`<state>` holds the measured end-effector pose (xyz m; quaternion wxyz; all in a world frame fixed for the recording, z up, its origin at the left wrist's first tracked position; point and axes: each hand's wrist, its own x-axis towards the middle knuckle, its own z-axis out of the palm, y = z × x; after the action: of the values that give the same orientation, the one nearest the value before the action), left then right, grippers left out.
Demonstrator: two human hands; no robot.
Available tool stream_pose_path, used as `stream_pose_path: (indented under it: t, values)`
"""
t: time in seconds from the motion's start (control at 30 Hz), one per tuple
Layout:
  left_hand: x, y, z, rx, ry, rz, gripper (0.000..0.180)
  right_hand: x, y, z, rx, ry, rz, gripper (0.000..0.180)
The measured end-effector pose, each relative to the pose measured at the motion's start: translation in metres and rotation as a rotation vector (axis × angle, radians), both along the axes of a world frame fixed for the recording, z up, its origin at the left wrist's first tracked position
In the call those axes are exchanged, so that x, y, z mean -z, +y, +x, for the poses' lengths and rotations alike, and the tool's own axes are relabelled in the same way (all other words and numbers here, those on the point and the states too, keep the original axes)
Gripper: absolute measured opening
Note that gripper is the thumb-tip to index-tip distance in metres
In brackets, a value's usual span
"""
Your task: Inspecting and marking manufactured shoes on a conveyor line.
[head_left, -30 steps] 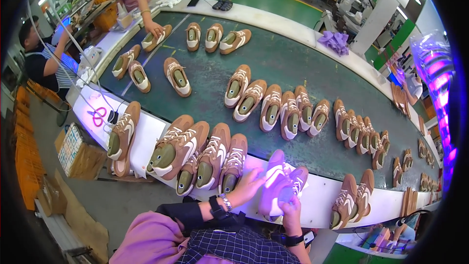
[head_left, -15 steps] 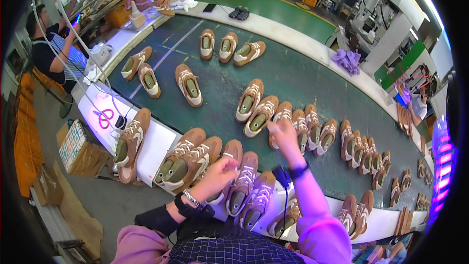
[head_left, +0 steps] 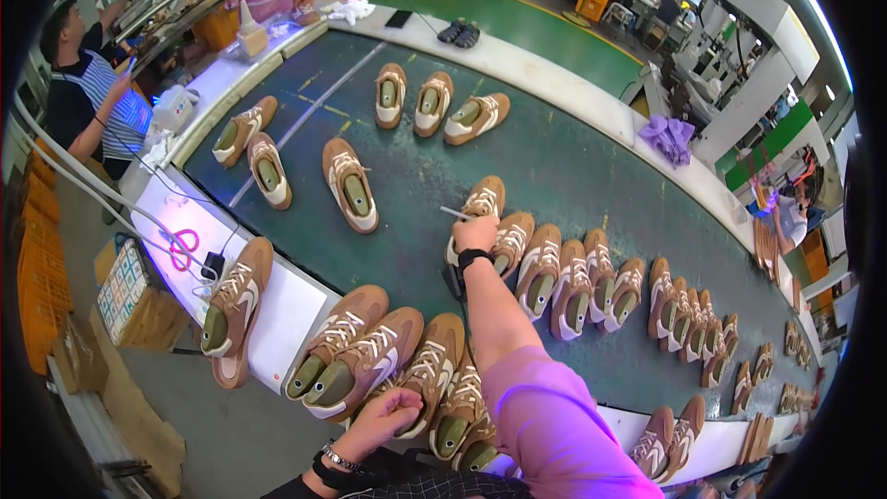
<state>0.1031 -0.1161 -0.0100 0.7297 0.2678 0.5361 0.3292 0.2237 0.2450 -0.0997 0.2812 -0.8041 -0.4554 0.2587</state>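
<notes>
2 hands on brown shoes, pink scissors leftward

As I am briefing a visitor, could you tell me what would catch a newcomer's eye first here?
Brown sneakers cover the dark green belt, with a dense row on its right half. The right hand reaches out to a shoe mid-belt with a thin white stick. The left hand, closed in a fist, rests by the near shoes.
</notes>
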Motion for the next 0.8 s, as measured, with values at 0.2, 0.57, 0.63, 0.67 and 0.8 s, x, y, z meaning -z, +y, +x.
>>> stream_pose_path:
  t: [0.2,0.57,0.63,0.67,0.8]
  values:
    - [-0.067,0.036,0.007,0.115,-0.155,0.184,0.029,-0.027,-0.019,0.073,-0.044,1.019,-0.024,0.036]
    - [-0.008,0.239,0.113,0.232,1.031,0.591,0.066,-0.175,-0.352,0.287,0.007,0.756,0.263,0.034]
    - [0.031,0.265,0.13,0.243,1.086,0.448,0.074,-0.173,-0.406,0.318,0.146,0.476,0.219,0.043]
    - [0.046,0.269,0.138,0.241,1.111,0.427,0.076,-0.161,-0.433,0.335,0.162,0.282,0.203,0.045]
    - [0.115,0.286,0.133,0.268,1.057,0.434,0.083,-0.088,-0.504,0.355,0.286,-0.044,0.127,0.049]
